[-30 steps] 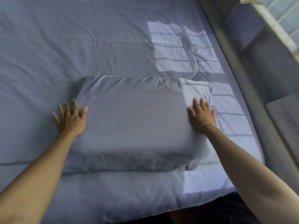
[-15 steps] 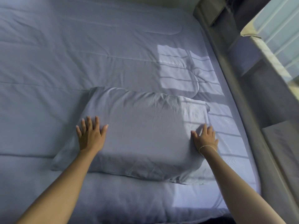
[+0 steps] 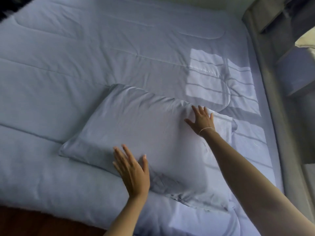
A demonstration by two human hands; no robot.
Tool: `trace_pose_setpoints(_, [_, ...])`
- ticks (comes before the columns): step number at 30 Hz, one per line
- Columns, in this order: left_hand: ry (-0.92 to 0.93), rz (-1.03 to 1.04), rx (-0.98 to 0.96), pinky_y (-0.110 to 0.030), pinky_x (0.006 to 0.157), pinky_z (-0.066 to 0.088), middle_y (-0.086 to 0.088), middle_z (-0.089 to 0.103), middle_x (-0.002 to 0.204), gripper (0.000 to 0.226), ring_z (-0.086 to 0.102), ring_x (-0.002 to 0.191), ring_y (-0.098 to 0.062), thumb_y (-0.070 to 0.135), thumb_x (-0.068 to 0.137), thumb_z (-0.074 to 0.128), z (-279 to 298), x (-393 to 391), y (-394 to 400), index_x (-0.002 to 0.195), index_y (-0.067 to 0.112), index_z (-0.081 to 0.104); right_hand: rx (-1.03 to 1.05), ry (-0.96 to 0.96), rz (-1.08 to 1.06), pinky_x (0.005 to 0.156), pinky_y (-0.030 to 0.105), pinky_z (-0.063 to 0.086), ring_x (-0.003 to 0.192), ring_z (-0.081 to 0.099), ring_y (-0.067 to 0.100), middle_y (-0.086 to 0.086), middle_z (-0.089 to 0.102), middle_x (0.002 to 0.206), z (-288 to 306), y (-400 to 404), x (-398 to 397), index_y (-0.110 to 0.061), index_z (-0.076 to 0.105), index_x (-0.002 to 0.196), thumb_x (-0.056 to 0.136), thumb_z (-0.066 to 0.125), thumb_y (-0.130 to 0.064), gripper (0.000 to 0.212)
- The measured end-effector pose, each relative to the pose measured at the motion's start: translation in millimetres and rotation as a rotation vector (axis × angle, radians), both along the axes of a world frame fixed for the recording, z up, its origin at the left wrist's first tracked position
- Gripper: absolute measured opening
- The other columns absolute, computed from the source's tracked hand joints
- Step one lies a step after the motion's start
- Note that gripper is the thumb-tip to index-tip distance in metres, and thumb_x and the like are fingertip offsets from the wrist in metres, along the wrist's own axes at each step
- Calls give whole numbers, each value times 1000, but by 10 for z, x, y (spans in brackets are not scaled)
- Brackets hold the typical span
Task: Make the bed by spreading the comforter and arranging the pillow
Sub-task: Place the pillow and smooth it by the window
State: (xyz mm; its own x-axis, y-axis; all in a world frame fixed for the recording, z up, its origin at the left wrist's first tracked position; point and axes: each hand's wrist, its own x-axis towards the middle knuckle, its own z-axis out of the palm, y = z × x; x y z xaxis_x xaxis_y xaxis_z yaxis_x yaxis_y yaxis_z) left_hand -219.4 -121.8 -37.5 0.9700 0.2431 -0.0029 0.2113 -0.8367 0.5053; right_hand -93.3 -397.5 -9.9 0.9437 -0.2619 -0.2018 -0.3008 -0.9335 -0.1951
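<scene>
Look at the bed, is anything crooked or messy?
Yes. The pillow lies at a slant on the comforter, not square with the bed's edge. Its cover is wrinkled near the right hand, and a loose flap sticks out there.

Both forearms are bare, with no sleeves showing. The right hand (image 3: 202, 120) has a thin, pale string-like band (image 3: 206, 129) around its wrist. The left hand (image 3: 132, 171) wears nothing.
</scene>
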Motion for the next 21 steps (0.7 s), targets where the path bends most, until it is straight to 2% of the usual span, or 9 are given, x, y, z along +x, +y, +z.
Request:
trace_pose_setpoints(4, [185,381,-298,-55,114,14,-31,1,153,112,5,145,-38,71,80,42,40,-72,-149,144,-11,1,0,52,-13,113,63,6,145,15,28,5,24,156,-21,-249,361,-25,22,148,81,52,-67,85])
trace_pose_setpoints(6, [257,391,-323,-54,115,8,-27,4,155,115,7,146,-34,80,75,20,46,-10,-212,145,-9,0,-10,185,-59,112,63,3,145,18,26,2,28,155,-38,-369,439,-28,21,148,78,44,-77,89])
trace_pose_setpoints(8, [224,306,-253,-55,114,8,-23,7,156,123,11,146,-31,88,67,-4,0,62,-241,146,-6,0,-19,314,-92,113,62,3,140,32,27,2,40,149,-61,-403,462,-28,30,144,77,34,-82,86])
trace_pose_setpoints(9, [206,282,-225,-55,114,7,-21,6,157,124,11,146,-29,88,65,-6,-38,105,-252,146,-6,-1,-26,347,-94,113,61,3,136,38,27,4,46,145,-53,-393,459,-27,37,141,78,31,-82,84])
trace_pose_setpoints(11, [200,258,-200,-56,114,6,-20,5,157,118,9,147,-27,84,68,3,-93,181,-240,147,-5,-1,-16,350,-107,114,57,9,130,45,29,7,53,137,-40,-363,425,-23,46,133,78,31,-81,81])
trace_pose_setpoints(14, [218,190,-167,-58,114,7,-19,7,157,105,11,146,-27,73,80,26,-108,333,-127,147,-4,2,27,387,-132,104,43,33,121,52,31,14,56,132,51,-346,277,-15,53,128,68,37,-81,91])
trace_pose_setpoints(17, [177,90,-107,-56,115,12,-17,10,157,92,17,145,-28,56,89,46,-128,645,182,148,-1,5,84,514,-171,98,28,40,127,47,31,17,48,140,178,-304,11,-5,46,136,85,47,-65,79])
trace_pose_setpoints(19, [181,33,-91,-52,114,13,-16,13,157,89,21,143,-29,54,90,47,-105,818,387,149,1,6,180,578,-209,78,17,44,123,50,31,16,53,134,176,-298,-200,-2,50,132,90,51,-55,67])
trace_pose_setpoints(21, [163,31,-115,-46,114,20,-20,19,155,87,28,140,-33,51,91,48,-80,845,447,148,-2,10,246,510,-264,77,25,42,113,56,29,14,58,127,91,-306,-397,-9,55,124,81,56,-63,69])
